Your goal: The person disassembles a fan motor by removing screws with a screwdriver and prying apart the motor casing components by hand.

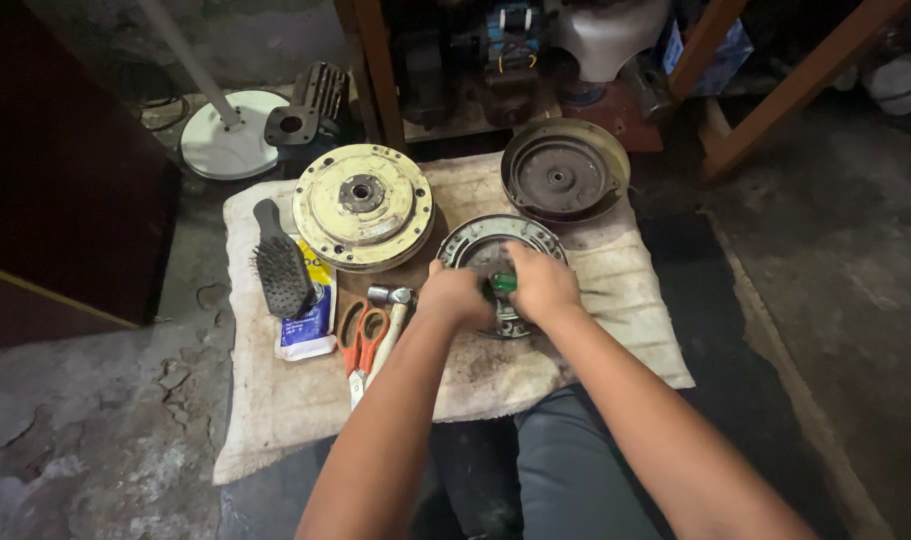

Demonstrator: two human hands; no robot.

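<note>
Both closed at frame centre: right hand (543,283) gripping a green-handled tool (503,283), left hand (454,296) steadying the round grey metal plate (473,243).

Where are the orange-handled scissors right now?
In the head view, the scissors lie on the cloth left of the left hand, between the blue-and-white packet and the hammer.
</note>
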